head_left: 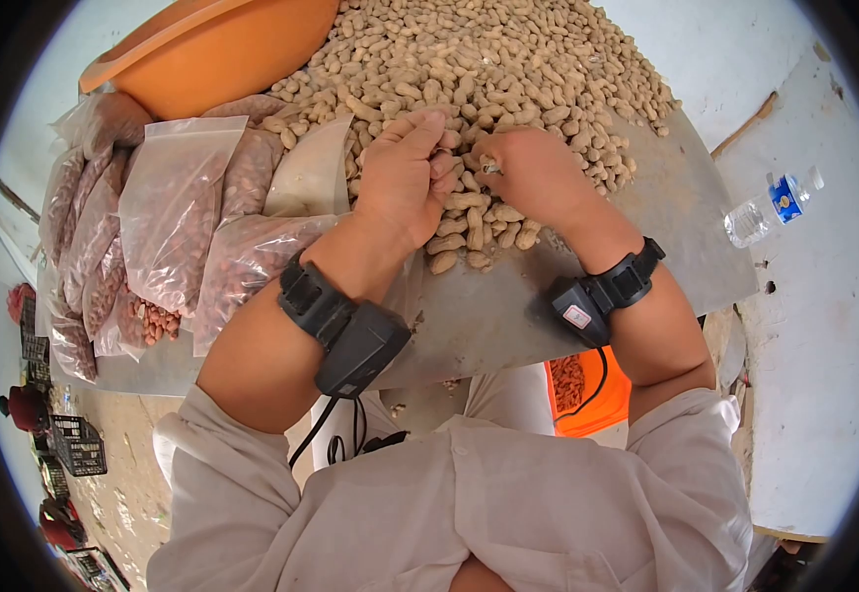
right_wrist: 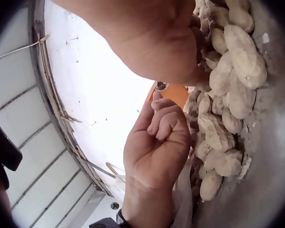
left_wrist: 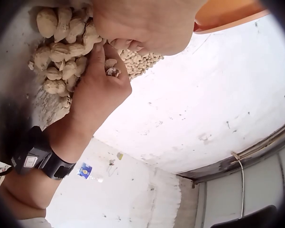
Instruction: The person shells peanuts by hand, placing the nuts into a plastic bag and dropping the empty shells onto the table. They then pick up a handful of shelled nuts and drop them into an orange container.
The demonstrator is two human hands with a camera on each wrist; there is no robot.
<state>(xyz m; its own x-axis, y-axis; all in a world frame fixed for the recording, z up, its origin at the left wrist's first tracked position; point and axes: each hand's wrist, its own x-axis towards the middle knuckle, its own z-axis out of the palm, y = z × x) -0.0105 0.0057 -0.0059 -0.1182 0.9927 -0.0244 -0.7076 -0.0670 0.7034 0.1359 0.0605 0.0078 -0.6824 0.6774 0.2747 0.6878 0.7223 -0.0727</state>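
Both hands are close together over the near edge of a heap of unshelled peanuts (head_left: 479,69) on a grey metal tabletop (head_left: 508,321). My right hand (head_left: 538,173) holds a cracked peanut shell (left_wrist: 112,71) in its bent fingers, pale at the break. Beside it my left hand (head_left: 405,173) is turned partly palm up. Its fingers (right_wrist: 167,121) are curled in and the thumb stands against them; I cannot tell whether anything is inside. Loose peanuts (right_wrist: 244,54) lie under and around both hands.
Clear plastic bags of reddish shelled peanuts (head_left: 168,217) are stacked at the left, below an orange basin (head_left: 217,54). An orange container (head_left: 592,400) with reddish contents stands below the table's front edge. A water bottle (head_left: 770,209) appears at the right, near the white wall (head_left: 824,326).
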